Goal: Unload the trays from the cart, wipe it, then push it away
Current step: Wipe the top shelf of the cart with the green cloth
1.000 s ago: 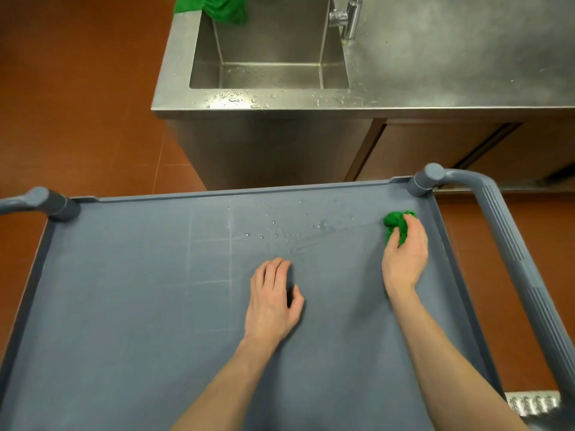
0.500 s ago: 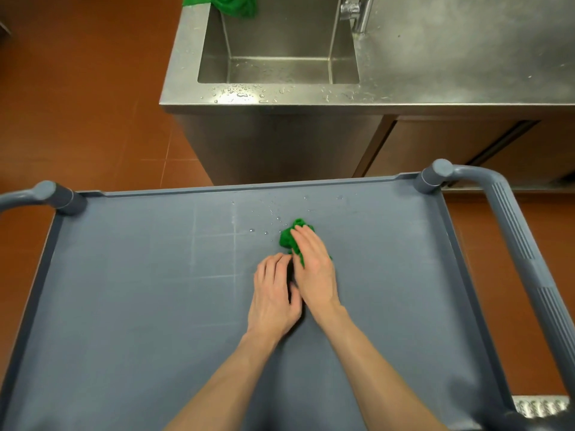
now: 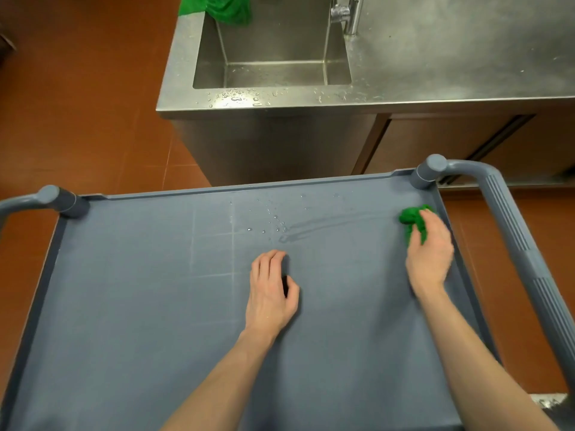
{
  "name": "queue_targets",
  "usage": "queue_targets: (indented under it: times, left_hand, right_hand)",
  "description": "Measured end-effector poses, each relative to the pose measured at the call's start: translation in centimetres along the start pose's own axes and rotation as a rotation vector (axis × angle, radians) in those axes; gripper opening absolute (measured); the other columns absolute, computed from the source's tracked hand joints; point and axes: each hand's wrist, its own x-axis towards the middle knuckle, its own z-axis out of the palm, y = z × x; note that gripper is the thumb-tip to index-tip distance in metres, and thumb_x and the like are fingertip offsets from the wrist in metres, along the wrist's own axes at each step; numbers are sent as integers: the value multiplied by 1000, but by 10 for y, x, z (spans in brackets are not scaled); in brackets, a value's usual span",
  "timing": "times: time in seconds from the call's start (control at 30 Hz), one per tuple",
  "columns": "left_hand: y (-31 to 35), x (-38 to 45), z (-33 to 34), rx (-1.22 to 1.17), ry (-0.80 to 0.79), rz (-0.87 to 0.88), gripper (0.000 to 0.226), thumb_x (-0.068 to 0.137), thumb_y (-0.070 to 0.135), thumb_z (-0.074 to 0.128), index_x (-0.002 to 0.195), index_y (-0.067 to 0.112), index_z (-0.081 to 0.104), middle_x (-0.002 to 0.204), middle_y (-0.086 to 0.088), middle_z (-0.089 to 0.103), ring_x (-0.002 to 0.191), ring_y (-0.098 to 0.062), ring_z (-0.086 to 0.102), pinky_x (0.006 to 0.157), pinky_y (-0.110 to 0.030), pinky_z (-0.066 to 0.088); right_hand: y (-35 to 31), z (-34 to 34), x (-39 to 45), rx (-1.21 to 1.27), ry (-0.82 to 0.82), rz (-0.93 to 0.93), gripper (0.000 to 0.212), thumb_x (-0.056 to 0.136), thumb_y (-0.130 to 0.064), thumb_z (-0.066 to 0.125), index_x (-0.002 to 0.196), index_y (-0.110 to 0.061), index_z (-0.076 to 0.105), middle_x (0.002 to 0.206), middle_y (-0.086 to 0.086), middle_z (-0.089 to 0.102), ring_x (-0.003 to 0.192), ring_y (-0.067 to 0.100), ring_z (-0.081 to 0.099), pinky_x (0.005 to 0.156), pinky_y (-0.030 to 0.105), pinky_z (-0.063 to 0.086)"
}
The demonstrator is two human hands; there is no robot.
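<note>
Since half a second ago the right hand (image 3: pixel 430 250) has swept the green cloth (image 3: pixel 412 222) from the middle of the cart top out to its far right corner, at about two o'clock from the centre of the shelf, leaving a damp streak (image 3: pixel 326 227) across the grey surface. The fingers are closed over the bunched cloth, pressing it down on the shelf just beside the raised rim and near the right handle post (image 3: pixel 427 171). The left hand (image 3: pixel 271 292) lies flat on the cart (image 3: pixel 124 306) near the middle, fingers loosely together and holding nothing, its place unchanged. Water droplets (image 3: pixel 270 223) sit at twelve o'clock from the left hand, between it and the far rim. No trays are on the shelf. Beyond the cart, at twelve o'clock, stands a steel sink (image 3: pixel 273 76) with a second green cloth (image 3: pixel 217 7) draped over its far left corner and a tap (image 3: pixel 350 14) at its right side.
</note>
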Motion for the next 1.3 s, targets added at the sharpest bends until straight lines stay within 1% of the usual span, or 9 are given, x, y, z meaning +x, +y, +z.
queue_targets:
  times: [0.13, 0.27, 0.4, 0.53, 0.77, 0.87, 0.93, 1.13, 1.3]
  left_hand:
    - [-1, 0, 2, 10, 1, 21, 47, 88, 7, 64, 135, 2, 56, 132, -8, 55, 124, -31, 50, 110, -41, 43]
    - [-2, 0, 0, 2, 1, 19, 47, 89, 8, 65, 135, 1, 57, 133, -10, 56, 125, -32, 51, 111, -43, 44]
    - [-1, 1, -2, -26, 3, 13, 46, 91, 16, 57, 136, 3, 56, 133, -8, 56, 127, -31, 50, 111, -44, 44]
    - [-3, 4, -1, -51, 0, 17, 49, 92, 20, 50, 137, 1, 56, 133, -10, 57, 128, -32, 51, 113, -44, 42]
    - [-5, 6, -9, -225, 98, -45, 41, 84, -5, 50, 124, -2, 58, 125, -13, 59, 115, -31, 53, 105, -43, 45]
    - [-14, 7, -18, -196, 95, -10, 36, 89, 3, 53, 125, 1, 59, 125, -11, 60, 115, -30, 54, 105, -41, 44]
    - [-29, 15, -29, -111, 95, -10, 37, 91, 14, 53, 126, 4, 60, 125, -9, 61, 116, -30, 55, 104, -39, 43]
    - [-105, 56, -86, 190, 85, -36, 38, 89, 16, 59, 126, 7, 63, 127, -9, 61, 115, -33, 56, 101, -43, 43]
    - [-127, 61, -95, 295, 61, 9, 39, 93, 20, 57, 129, 7, 60, 132, -11, 58, 120, -33, 54, 103, -47, 45]
  right_hand:
    - [8, -8, 7, 3, -15, 44, 37, 103, -7, 60, 140, -2, 61, 142, 17, 62, 134, 35, 56, 115, 42, 41]
    - [-29, 18, -7, 66, 1, 86, 36, 102, -4, 60, 138, -1, 62, 141, 17, 63, 135, 34, 56, 117, 38, 38]
    - [-76, 56, -37, 154, -65, -8, 35, 97, 6, 63, 131, 6, 65, 141, 22, 62, 134, 39, 57, 118, 43, 39]
    - [-117, 89, -66, 188, -149, -91, 35, 94, 9, 65, 129, 5, 67, 140, 18, 64, 134, 36, 58, 117, 46, 41]
    - [-162, 120, -97, 206, -394, -270, 39, 92, 9, 68, 130, 0, 69, 143, 12, 63, 139, 29, 55, 120, 36, 38]
    - [-156, 109, -87, 171, -424, -332, 41, 91, 12, 68, 130, 0, 69, 143, 13, 63, 137, 28, 56, 119, 35, 38]
    - [-142, 97, -73, 135, -400, -310, 42, 92, 14, 66, 131, 1, 68, 143, 14, 63, 136, 29, 57, 119, 38, 38]
    - [-97, 70, -32, 25, -186, -39, 36, 99, 3, 62, 135, 1, 64, 144, 16, 61, 135, 36, 56, 118, 41, 38]
    - [-117, 93, -48, 44, -94, 36, 36, 100, 6, 59, 135, 4, 62, 146, 19, 58, 139, 38, 52, 121, 45, 35]
